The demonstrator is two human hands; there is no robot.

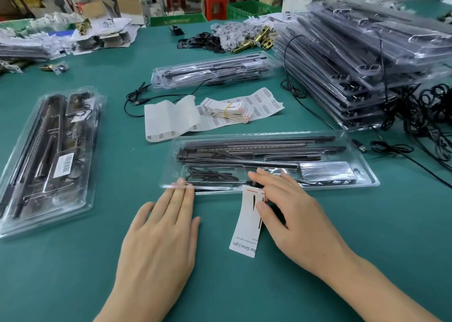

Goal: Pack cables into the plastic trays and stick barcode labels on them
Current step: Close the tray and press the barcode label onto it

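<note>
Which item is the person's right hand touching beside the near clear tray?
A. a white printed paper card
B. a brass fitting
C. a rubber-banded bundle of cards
A: the right hand presses on the white printed paper card at the near tray's front edge.

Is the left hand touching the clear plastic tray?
Touching. The head view shows the left hand flat on the table, its fingertips resting on the near edge of the clear plastic tray.

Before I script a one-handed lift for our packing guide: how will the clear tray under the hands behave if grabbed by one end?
The clear tray looks like thin plastic, so it would probably sag or twist. It is long and carries dark rods, so likely end-heavy. Its glossy rim may slip.
</note>
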